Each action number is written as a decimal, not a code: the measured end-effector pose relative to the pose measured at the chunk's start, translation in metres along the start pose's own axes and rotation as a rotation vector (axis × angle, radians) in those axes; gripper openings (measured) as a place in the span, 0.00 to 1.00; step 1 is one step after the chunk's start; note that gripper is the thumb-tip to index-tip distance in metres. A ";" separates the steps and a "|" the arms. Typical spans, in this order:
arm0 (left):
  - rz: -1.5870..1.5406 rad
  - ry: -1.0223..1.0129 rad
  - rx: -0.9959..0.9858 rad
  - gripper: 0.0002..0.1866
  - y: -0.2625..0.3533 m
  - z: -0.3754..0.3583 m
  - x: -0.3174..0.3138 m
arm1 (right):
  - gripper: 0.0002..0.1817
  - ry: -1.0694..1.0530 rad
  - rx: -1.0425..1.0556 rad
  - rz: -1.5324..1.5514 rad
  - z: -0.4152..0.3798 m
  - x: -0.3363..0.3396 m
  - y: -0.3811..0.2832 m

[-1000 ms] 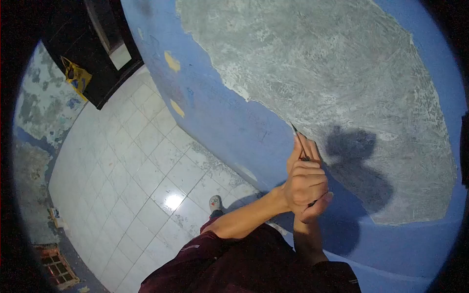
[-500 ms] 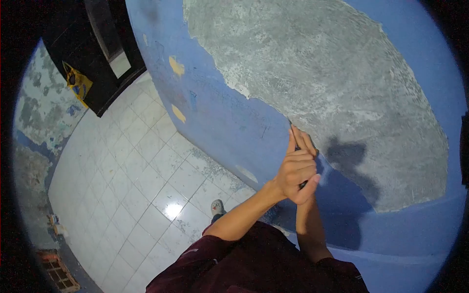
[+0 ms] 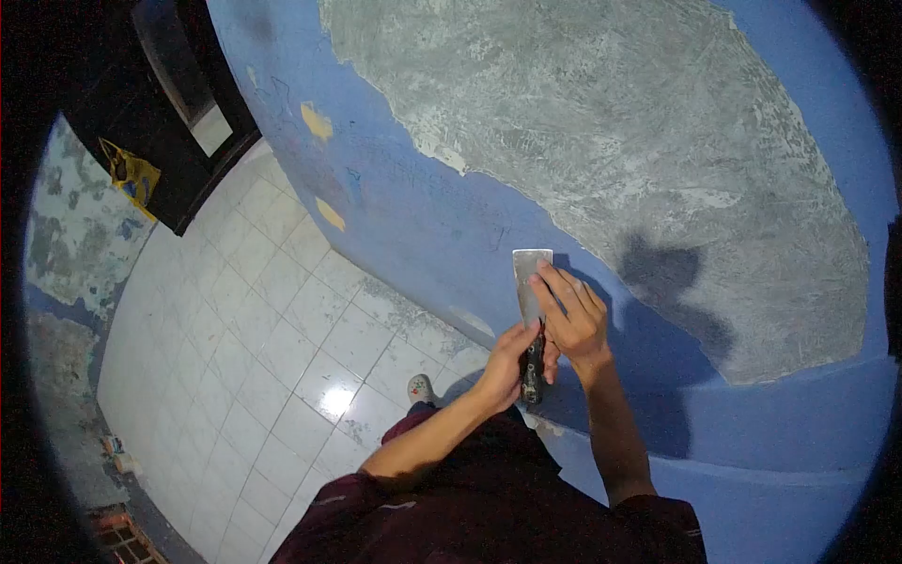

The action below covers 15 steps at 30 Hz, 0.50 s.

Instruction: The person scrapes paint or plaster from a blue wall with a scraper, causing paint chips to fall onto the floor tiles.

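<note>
A putty knife (image 3: 529,291) with a broad metal blade and a dark, worn handle stands nearly upright in front of the blue part of the wall (image 3: 442,226). My left hand (image 3: 505,368) is closed around the handle from the left, its thumb near the base of the blade. My right hand (image 3: 575,324) holds the tool from the right, fingertips laid on the blade face and the lower fingers beside the handle. The blade's top edge is apart from the bare grey plaster patch (image 3: 601,122), which has a ragged paint edge.
White floor tiles (image 3: 272,329), partly stained along the wall, lie to the left. My shoe (image 3: 420,387) stands on them. A yellow bag (image 3: 133,177) hangs by the dark door (image 3: 99,94). A peeling wall (image 3: 80,226) rises at the far left.
Both hands have come down from the plaster's edge with the putty knife. Its blade now shows, and my right fingers lie on it. My left hand has shifted lower onto the handle.
</note>
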<state>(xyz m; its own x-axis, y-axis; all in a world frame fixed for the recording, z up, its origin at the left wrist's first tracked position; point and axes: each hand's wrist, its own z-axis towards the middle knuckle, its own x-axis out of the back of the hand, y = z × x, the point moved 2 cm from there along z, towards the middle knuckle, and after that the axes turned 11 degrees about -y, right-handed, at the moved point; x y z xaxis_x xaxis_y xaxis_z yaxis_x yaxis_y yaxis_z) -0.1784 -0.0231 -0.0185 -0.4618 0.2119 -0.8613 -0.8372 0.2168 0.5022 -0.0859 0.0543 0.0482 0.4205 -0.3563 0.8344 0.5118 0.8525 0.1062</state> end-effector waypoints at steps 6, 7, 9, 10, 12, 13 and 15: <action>-0.289 0.011 0.172 0.20 0.006 0.039 -0.008 | 0.14 -0.026 -0.635 0.318 -0.020 0.028 0.012; -0.384 -0.077 0.167 0.21 0.004 0.046 -0.009 | 0.14 -0.026 -0.628 0.321 -0.025 0.032 0.011; -0.380 -0.073 0.104 0.22 -0.002 0.057 -0.015 | 0.19 -0.201 -1.018 0.598 -0.045 0.035 0.011; -0.380 -0.071 0.045 0.23 -0.004 0.064 -0.018 | 0.19 -0.205 -1.002 0.600 -0.051 0.038 0.007; -0.364 -0.013 0.027 0.23 -0.012 0.073 -0.023 | 0.24 -0.227 -1.058 0.781 -0.061 0.040 -0.006; -0.345 0.046 0.033 0.23 -0.015 0.076 -0.024 | 0.24 -0.236 -1.045 0.788 -0.065 0.040 -0.009; -0.362 0.057 0.024 0.23 -0.021 0.081 -0.030 | 0.30 -0.167 -0.855 0.636 -0.070 0.041 -0.014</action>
<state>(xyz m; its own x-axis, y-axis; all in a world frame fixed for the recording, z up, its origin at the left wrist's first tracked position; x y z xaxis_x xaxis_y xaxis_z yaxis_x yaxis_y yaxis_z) -0.1233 0.0428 0.0024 -0.1532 0.0637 -0.9861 -0.9424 0.2907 0.1652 -0.0230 0.0013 0.0427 0.7195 0.1694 0.6735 0.6166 0.2903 -0.7318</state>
